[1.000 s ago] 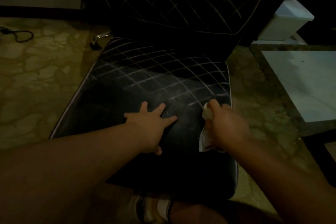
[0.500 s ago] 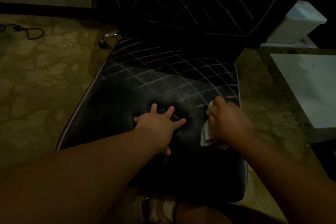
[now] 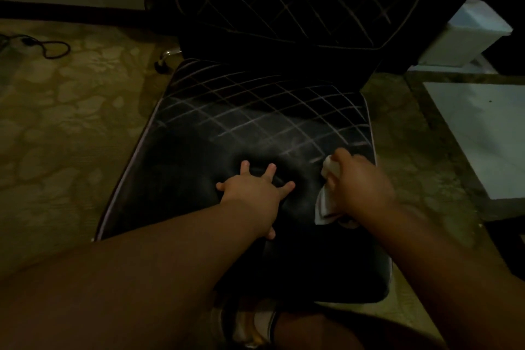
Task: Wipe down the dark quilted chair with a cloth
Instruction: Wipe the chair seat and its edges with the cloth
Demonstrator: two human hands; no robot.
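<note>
Since a second ago, both hands have slid a little further along the seat: the left hand [image 3: 252,193] now presses deeper, so the cushion dimples around its spread fingers, while the right hand [image 3: 363,182] has carried the cloth [image 3: 326,202] slightly toward the seat's right edge.

Head view: the dark quilted chair [image 3: 244,122] fills the middle of the frame, its seat low over the patterned floor [image 3: 56,128] and its backrest rising at the top. The left grip is flat and open, fingers straight, holding nothing and only bracing on the upholstery. The right grip is curled around the pale cloth, which is bunched under the palm and touches the seat near the right piping.

The seat looks padded and yielding under a smooth, probably slick skin, so it likely gives under pressure instead of resisting. The cloth is light and limp; holding it wadded in the fist seems the sound way to keep it from slipping. A dull haze lies across the quilted lines ahead of the hands, which suggests that part is not yet wiped. A white bin [image 3: 466,34] stands to the right of the backrest.
</note>
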